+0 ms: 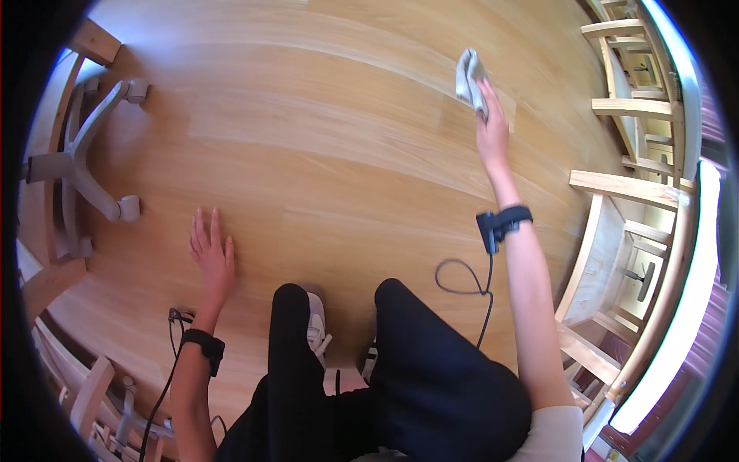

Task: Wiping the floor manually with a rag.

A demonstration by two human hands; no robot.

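My right hand (492,124) is stretched far forward with a folded grey-white cloth (469,78) under its fingers, on the wood-plank floor (323,156). The hand and cloth look slightly blurred. Over to the left, my left hand (212,254) has its fingers spread and holds nothing. It is over the floor, palm down; whether it touches the boards I cannot tell. A black strap with a small device (499,225) circles my right wrist, and a similar strap (205,348) is on my left.
A white swivel-chair base (81,150) with casters stands at the left, beside wooden furniture legs (95,41). Wooden frames (623,187) with shelves line the right side. Thin black cables (462,289) hang from both wrist devices. My bent knees (444,358) and shoes (316,326) are below.
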